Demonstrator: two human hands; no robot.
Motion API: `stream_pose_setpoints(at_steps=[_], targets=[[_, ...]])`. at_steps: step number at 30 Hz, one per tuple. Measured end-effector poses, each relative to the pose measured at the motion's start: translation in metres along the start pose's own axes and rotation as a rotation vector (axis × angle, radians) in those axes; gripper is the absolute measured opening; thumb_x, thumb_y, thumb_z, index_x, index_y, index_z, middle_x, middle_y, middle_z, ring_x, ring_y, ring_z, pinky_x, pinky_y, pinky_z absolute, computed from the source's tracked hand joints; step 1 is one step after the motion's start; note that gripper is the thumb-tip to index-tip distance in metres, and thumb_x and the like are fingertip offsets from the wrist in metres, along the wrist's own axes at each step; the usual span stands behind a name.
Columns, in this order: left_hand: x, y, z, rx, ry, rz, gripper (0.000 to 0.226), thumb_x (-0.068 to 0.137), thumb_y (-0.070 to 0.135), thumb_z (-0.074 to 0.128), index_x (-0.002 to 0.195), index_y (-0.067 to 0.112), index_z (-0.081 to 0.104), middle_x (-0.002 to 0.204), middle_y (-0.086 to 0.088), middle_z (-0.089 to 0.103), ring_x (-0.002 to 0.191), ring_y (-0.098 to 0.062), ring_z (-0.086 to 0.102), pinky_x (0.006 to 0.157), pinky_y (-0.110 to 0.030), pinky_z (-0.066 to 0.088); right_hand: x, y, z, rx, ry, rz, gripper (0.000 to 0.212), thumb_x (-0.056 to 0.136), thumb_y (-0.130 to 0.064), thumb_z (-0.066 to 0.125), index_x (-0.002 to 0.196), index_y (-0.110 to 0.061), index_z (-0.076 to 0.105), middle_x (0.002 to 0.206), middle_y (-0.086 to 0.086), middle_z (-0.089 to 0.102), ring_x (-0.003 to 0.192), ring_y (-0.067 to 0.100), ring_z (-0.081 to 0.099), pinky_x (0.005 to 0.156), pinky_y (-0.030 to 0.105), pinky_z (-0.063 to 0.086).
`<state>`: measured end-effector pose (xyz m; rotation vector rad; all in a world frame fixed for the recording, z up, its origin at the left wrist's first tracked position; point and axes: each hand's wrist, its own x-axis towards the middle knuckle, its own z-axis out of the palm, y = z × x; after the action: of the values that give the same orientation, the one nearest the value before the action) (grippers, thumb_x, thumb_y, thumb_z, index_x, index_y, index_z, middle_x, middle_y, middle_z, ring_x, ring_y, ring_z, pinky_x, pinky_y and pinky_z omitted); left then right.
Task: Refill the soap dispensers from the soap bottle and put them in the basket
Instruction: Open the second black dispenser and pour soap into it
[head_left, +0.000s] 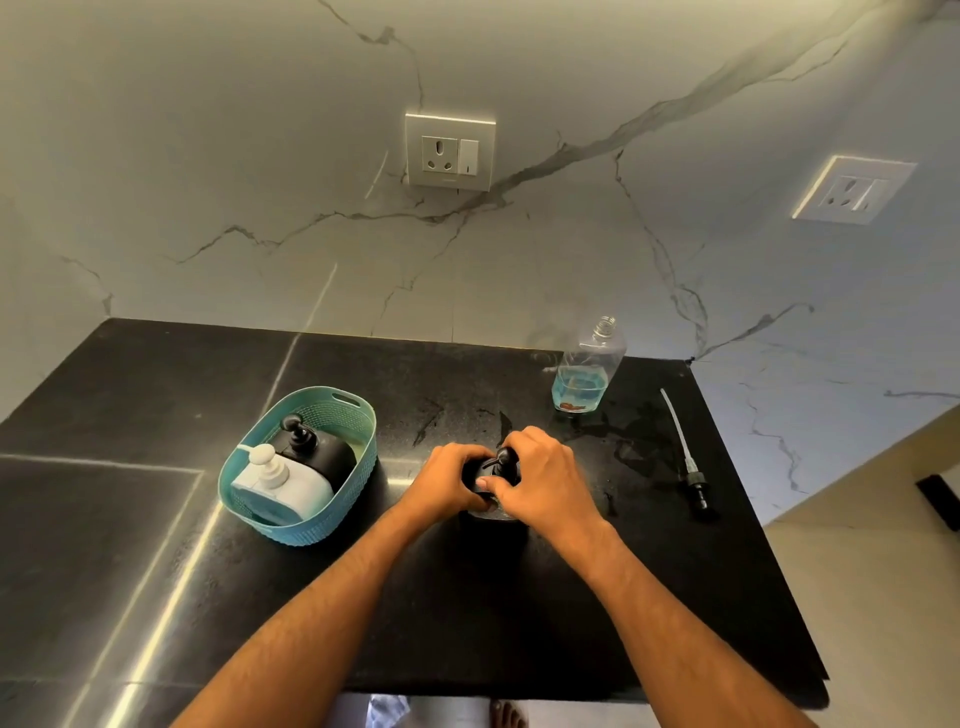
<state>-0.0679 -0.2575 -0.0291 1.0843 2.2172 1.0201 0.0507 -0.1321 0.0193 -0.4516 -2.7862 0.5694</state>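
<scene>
A black soap dispenser (493, 512) stands on the black counter in front of me, mostly hidden by my hands. My left hand (448, 480) grips its body from the left. My right hand (540, 475) curls around its black pump head (503, 460) from the right. To the left, a teal basket (358, 467) holds a white dispenser (283, 486) and a black dispenser (322, 449). The clear soap bottle (587, 366) stands uncapped at the back right with a little blue liquid at the bottom.
A loose pump with a long white tube (684, 452) lies on the counter at the right. Wet smears (631, 441) spread between it and the bottle. The counter's edge (753, 514) drops off at the right. Two wall sockets (449, 150) sit on the marble backsplash.
</scene>
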Motion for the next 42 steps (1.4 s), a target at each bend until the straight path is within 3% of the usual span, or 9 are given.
stream_pose_setpoints(at_steps=[7, 11, 14, 17, 21, 30, 34, 38, 42], targets=[[0.002, -0.006, 0.003, -0.005, 0.006, 0.005, 0.044, 0.055, 0.022, 0.090, 0.090, 0.039, 0.069, 0.085, 0.016, 0.072, 0.084, 0.003, 0.066, 0.073, -0.023, 0.052, 0.009, -0.006, -0.007, 0.023, -0.066, 0.018, 0.019, 0.072, -0.019, 0.078, 0.090, -0.013, 0.070, 0.089, 0.001, 0.067, 0.083, 0.018, 0.064, 0.071, 0.031, 0.052], [0.003, -0.009, 0.003, -0.001, 0.006, 0.001, 0.042, 0.052, 0.026, 0.089, 0.091, 0.029, 0.072, 0.087, 0.010, 0.075, 0.086, -0.005, 0.071, 0.079, -0.041, 0.059, 0.012, -0.010, -0.017, 0.064, -0.191, -0.023, 0.036, 0.066, -0.003, 0.075, 0.099, -0.016, 0.073, 0.096, 0.001, 0.071, 0.093, 0.018, 0.066, 0.077, 0.031, 0.054], [0.002, -0.008, 0.002, 0.006, 0.026, 0.001, 0.048, 0.053, 0.025, 0.087, 0.099, 0.026, 0.075, 0.091, 0.010, 0.076, 0.088, -0.004, 0.070, 0.080, -0.036, 0.059, 0.013, -0.015, -0.018, -0.006, -0.292, -0.056, 0.061, 0.069, -0.019, 0.082, 0.126, -0.018, 0.060, 0.113, 0.001, 0.061, 0.108, 0.016, 0.054, 0.089, 0.031, 0.050], [0.001, -0.005, 0.003, 0.014, 0.020, 0.009, 0.042, 0.057, 0.015, 0.085, 0.095, 0.028, 0.073, 0.082, 0.016, 0.071, 0.078, 0.009, 0.062, 0.069, -0.019, 0.048, 0.013, -0.017, -0.014, -0.139, -0.183, 0.023, 0.055, 0.073, -0.047, 0.079, 0.113, -0.015, 0.059, 0.105, 0.003, 0.059, 0.098, 0.020, 0.056, 0.079, 0.032, 0.049], [0.002, -0.005, 0.003, 0.013, 0.014, 0.002, 0.041, 0.055, 0.017, 0.089, 0.090, 0.031, 0.070, 0.082, 0.015, 0.071, 0.080, 0.002, 0.066, 0.071, -0.023, 0.053, 0.017, -0.020, -0.016, -0.140, -0.208, 0.049, 0.023, 0.076, -0.026, 0.074, 0.094, -0.014, 0.067, 0.095, 0.004, 0.062, 0.092, 0.023, 0.064, 0.072, 0.030, 0.049], [0.002, -0.006, 0.002, 0.012, 0.011, 0.007, 0.044, 0.056, 0.019, 0.089, 0.095, 0.029, 0.072, 0.087, 0.013, 0.073, 0.083, 0.000, 0.067, 0.074, -0.029, 0.057, 0.020, -0.026, -0.023, -0.141, -0.237, 0.068, 0.023, 0.075, -0.026, 0.078, 0.093, -0.016, 0.067, 0.093, 0.001, 0.061, 0.090, 0.020, 0.064, 0.067, 0.027, 0.045], [0.003, -0.008, 0.002, 0.008, 0.021, 0.002, 0.049, 0.055, 0.022, 0.087, 0.102, 0.024, 0.074, 0.090, 0.011, 0.075, 0.086, -0.001, 0.068, 0.077, -0.032, 0.058, 0.019, -0.032, -0.025, -0.113, -0.299, 0.056, 0.048, 0.072, -0.030, 0.080, 0.116, -0.023, 0.063, 0.110, 0.001, 0.053, 0.099, 0.020, 0.057, 0.072, 0.029, 0.045], [0.002, -0.006, 0.002, 0.018, 0.012, 0.005, 0.049, 0.056, 0.021, 0.090, 0.102, 0.026, 0.073, 0.092, 0.013, 0.073, 0.087, 0.001, 0.066, 0.077, -0.029, 0.056, 0.021, -0.033, -0.027, -0.166, -0.238, 0.088, 0.036, 0.077, -0.027, 0.077, 0.107, -0.015, 0.061, 0.101, 0.004, 0.062, 0.096, 0.023, 0.065, 0.068, 0.030, 0.049], [0.002, -0.006, 0.001, 0.010, 0.026, 0.000, 0.053, 0.055, 0.023, 0.085, 0.107, 0.022, 0.075, 0.091, 0.010, 0.075, 0.086, 0.000, 0.067, 0.077, -0.028, 0.056, 0.022, -0.040, -0.029, -0.104, -0.354, 0.065, 0.076, 0.072, -0.021, 0.081, 0.141, -0.019, 0.046, 0.117, 0.004, 0.061, 0.112, 0.022, 0.058, 0.083, 0.033, 0.052]])
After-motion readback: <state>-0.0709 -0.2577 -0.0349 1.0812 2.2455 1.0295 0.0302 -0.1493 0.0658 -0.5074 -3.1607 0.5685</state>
